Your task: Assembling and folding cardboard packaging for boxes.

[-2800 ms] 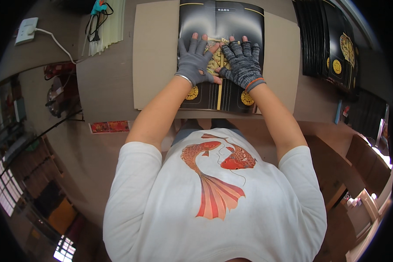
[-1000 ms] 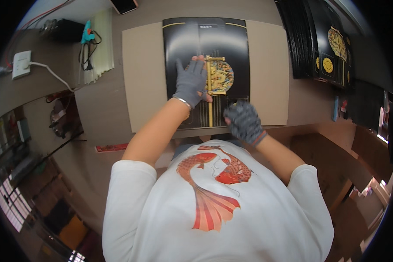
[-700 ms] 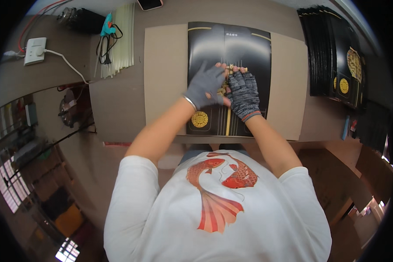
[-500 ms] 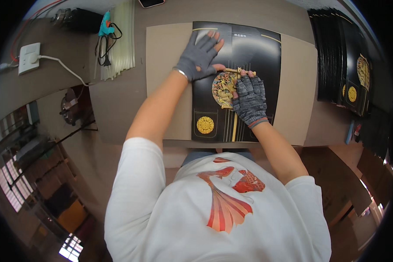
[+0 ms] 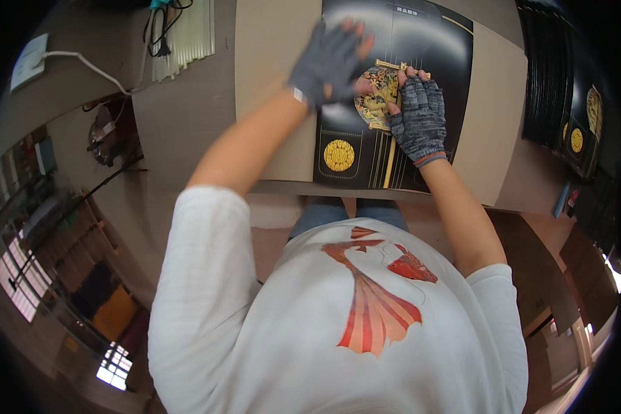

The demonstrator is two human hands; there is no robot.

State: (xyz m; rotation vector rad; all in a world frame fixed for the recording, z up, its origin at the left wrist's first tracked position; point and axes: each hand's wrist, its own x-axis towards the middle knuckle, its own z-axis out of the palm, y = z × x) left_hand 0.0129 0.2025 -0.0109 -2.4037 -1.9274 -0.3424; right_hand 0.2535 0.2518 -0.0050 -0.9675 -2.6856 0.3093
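A black printed sheet [image 5: 435, 41] with gold lines lies on a brown cardboard board [image 5: 269, 83] in front of me. A round gold fan-shaped ornament [image 5: 375, 96] on a thin gold stick sits on the sheet, above a small gold round emblem [image 5: 339, 155]. My right hand [image 5: 419, 119], in a grey fingerless glove, lies over the stick and holds the ornament down by its right edge. My left hand [image 5: 328, 61], gloved the same way and blurred, is spread flat on the sheet at the ornament's upper left, holding nothing.
A stack of similar black sheets [image 5: 555, 83] lies at the right. At the far left are a bundle of pale sticks [image 5: 186, 41], a black cable [image 5: 160, 27] and a white power socket [image 5: 29, 61] with its cord. Shelves stand below the table's left edge.
Both hands moved from flat on the sheet's lower part to the gold ornament. My right hand briefly drew back to the near edge, then returned. The left has slid up and left.
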